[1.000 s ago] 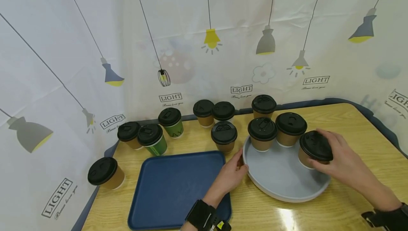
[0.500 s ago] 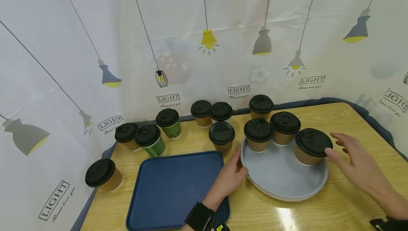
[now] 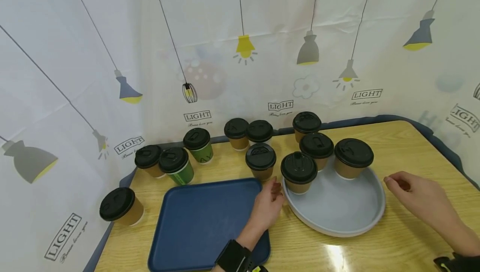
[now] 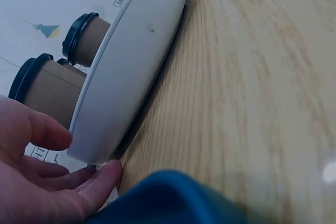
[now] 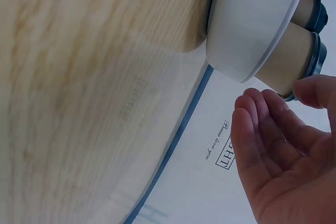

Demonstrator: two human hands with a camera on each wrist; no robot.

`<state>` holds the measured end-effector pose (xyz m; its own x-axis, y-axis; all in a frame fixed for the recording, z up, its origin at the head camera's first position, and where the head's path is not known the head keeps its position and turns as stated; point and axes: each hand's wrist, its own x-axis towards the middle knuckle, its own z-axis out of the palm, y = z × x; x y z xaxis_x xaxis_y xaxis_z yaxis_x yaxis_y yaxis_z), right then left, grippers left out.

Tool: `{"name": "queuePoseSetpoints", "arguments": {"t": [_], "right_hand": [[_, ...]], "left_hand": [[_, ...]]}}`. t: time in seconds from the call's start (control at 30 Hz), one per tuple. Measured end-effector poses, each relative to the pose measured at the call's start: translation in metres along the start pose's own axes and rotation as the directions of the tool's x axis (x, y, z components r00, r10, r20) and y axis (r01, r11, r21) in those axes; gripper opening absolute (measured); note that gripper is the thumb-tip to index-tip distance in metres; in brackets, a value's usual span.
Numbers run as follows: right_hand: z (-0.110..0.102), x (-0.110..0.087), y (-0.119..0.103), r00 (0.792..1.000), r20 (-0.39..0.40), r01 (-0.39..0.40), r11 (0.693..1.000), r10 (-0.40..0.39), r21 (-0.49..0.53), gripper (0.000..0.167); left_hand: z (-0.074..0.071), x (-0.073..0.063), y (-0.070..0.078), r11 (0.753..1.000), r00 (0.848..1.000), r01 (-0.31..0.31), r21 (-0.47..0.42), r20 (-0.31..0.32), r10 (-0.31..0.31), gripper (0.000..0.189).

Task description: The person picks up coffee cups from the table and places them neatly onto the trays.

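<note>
Three brown paper coffee cups with black lids stand upright on a round grey tray [image 3: 337, 211]: a left cup [image 3: 298, 185], a middle cup [image 3: 316, 145] and a right cup [image 3: 353, 155]. My left hand [image 3: 265, 207] is at the tray's left side; in the left wrist view its thumb and fingertips lie right by the tray wall [image 4: 118, 77], fingers loosely bent. Off the tray's right rim hovers my right hand [image 3: 423, 201], relaxed and holding nothing. In the right wrist view its fingers are near the closest cup [image 5: 286, 59].
A blue rectangular tray [image 3: 210, 222] lies left of the round one. Brown cups, such as a front-left cup [image 3: 127, 211] and a cup between the trays [image 3: 261, 161], and green cups [image 3: 181, 174] stand along the table's back and left. A printed curtain [image 3: 240, 76] hangs behind.
My right hand has let go of the right cup and drawn off. The round tray has turned, carrying its right cups back and left and the left cup forward. My left hand has loosened from the rim.
</note>
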<state>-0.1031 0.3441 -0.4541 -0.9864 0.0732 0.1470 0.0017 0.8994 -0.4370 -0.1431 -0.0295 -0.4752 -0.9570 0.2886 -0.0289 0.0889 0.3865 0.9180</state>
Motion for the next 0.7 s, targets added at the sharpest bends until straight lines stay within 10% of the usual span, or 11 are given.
{"name": "queuePoseSetpoints", "arguments": {"t": [0.43, 0.7], "right_hand": [[-0.0009, 0.0033, 0.001, 0.999, 0.029, -0.028, 0.999, 0.029, -0.033, 0.042], [-0.0018, 0.0064, -0.0002, 0.99, 0.135, -0.035, 0.998, 0.041, -0.047, 0.05]], "left_hand": [[-0.0019, -0.0017, 0.0003, 1.0, 1.0, 0.002, -0.022, -0.013, -0.002, 0.026], [-0.0021, -0.0004, -0.0023, 1.0, 0.998, -0.016, -0.011, 0.063, 0.017, 0.055]]}}
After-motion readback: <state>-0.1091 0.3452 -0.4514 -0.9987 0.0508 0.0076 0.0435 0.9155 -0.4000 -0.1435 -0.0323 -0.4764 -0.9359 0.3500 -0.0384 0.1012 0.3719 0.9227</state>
